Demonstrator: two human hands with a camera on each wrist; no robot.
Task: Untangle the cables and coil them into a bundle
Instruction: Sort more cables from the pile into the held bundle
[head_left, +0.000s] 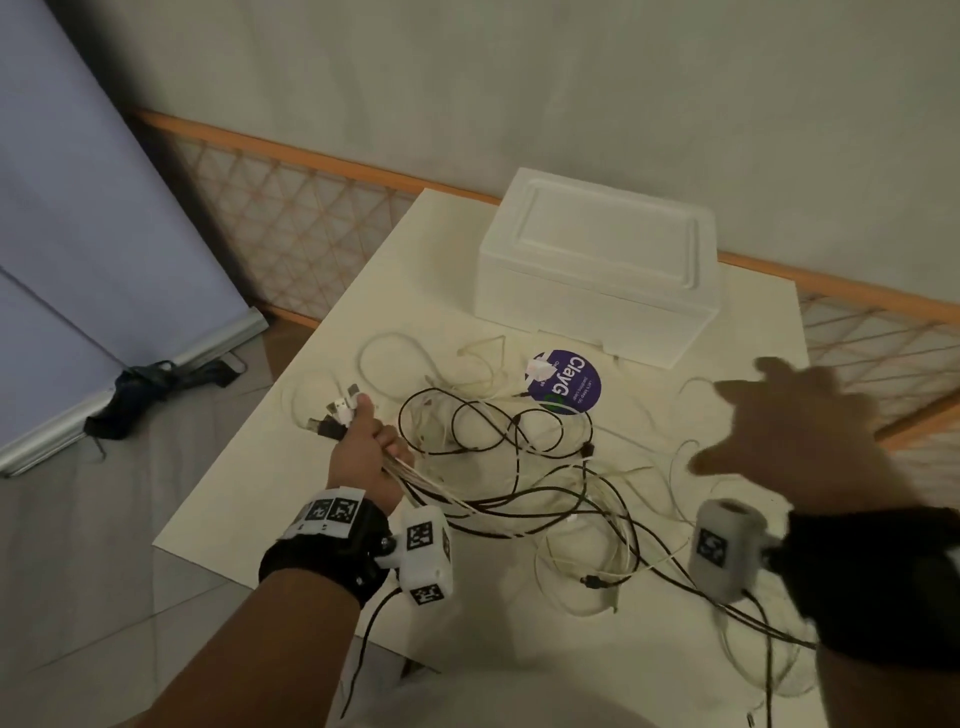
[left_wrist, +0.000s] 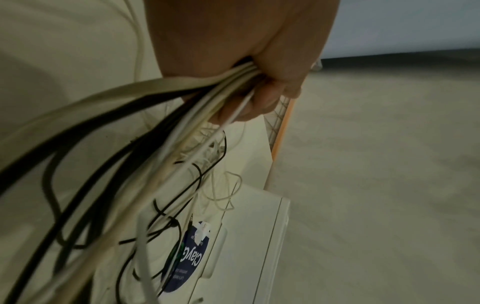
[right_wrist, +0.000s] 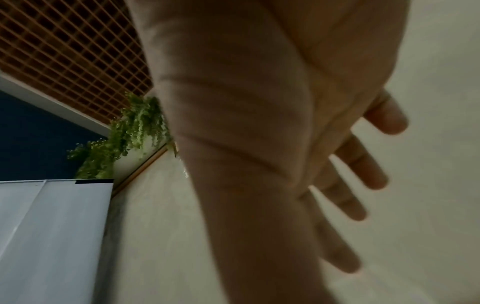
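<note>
Cables (head_left: 519, 467): black and white, tangled loose on the white table (head_left: 249, 499), plug ends gathered in the left hand (head_left: 366, 441), whose fingers curl round the bunch. Right hand (head_left: 795, 431): raised above the table's right side, fingers spread, holding nothing. Beyond the tangle: purple round sticker (head_left: 566, 382); white foam box (head_left: 597, 265).

Bare table (head_left: 249, 493) left; foam box (head_left: 597, 270), seemingly, blocking behind.

- Your left hand (head_left: 370, 441) sits at 9 o'clock, fingers (left_wrist: 262, 102) curled tight.
- Your right hand (head_left: 795, 421) hovers at 3 o'clock, fingers (right_wrist: 363, 162) spread straight.
</note>
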